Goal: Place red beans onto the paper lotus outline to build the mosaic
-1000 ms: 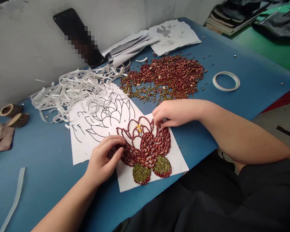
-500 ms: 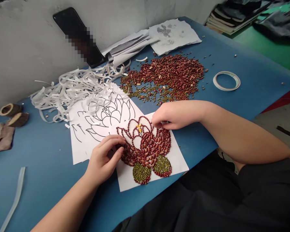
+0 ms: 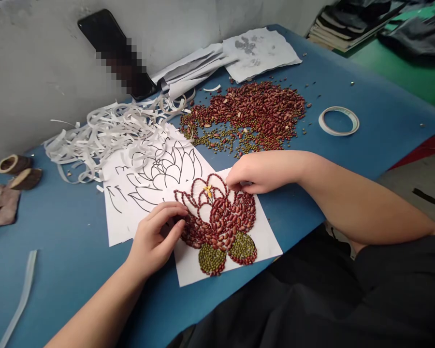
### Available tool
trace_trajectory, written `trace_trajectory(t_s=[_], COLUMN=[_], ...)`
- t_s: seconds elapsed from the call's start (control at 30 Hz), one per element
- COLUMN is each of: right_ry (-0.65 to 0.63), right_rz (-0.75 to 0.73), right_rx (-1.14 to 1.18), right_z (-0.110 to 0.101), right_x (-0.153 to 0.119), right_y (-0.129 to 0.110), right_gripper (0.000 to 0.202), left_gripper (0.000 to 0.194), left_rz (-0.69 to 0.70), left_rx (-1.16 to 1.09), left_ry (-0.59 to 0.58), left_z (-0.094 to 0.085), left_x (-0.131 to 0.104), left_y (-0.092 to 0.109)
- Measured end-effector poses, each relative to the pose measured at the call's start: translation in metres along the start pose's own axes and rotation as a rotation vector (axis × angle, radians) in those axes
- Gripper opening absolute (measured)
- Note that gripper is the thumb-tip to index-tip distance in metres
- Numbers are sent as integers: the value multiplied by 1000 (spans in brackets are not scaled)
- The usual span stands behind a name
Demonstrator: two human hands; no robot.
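A flower picture made of red beans (image 3: pixel 232 217) lies on a white sheet (image 3: pixel 268 244) in front of me. Its two round shapes at the bottom are filled with green mung beans (image 3: pixel 212 258), and a small yellow piece (image 3: pixel 208 189) sits among the upper petals. At the picture's left edge rests my left hand (image 3: pixel 159 234), fingers bent, with the thumb apart from the forefinger. My right hand (image 3: pixel 246 174) is bent down over the upper right petals with its fingers drawn together; whatever is between the fingertips is hidden.
Loose red and green beans (image 3: pixel 261 108) are heaped behind the picture. Paper strips (image 3: pixel 105 130) partly cover a printed flower outline (image 3: pixel 170 169). A tape roll (image 3: pixel 339 121) lies to the right. A phone (image 3: pixel 116 53) leans on the wall, and cut wood pieces (image 3: pixel 14 164) lie at left.
Both hands keep almost the same place on the bean picture. The whole view has shifted very slightly; nothing has visibly been picked up or let go.
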State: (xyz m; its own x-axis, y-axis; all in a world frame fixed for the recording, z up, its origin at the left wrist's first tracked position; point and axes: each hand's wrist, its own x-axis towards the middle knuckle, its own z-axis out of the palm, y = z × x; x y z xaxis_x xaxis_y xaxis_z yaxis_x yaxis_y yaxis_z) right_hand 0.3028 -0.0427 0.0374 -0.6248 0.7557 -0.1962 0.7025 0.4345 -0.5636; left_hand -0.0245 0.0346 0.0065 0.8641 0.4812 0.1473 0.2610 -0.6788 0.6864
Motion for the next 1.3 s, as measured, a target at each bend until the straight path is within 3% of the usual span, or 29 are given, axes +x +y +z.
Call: trace_trajectory(t_s=[0.47,1.03,1.3], right_ry=[-29,109,51], right_rz=[81,46,0], right_rx=[-297,-137,-208], right_z=[3,-4,6], right_x=[5,-3,6], right_y=[-9,2,-5], right_gripper=[7,14,12], left_gripper=[14,14,13], left_rz=[-43,-24,-33], left_rx=[-8,7,-1], left_ry=[10,-4,-2], left_z=[-1,0,0], left_x=[1,0,-1], left_y=[4,1,1])
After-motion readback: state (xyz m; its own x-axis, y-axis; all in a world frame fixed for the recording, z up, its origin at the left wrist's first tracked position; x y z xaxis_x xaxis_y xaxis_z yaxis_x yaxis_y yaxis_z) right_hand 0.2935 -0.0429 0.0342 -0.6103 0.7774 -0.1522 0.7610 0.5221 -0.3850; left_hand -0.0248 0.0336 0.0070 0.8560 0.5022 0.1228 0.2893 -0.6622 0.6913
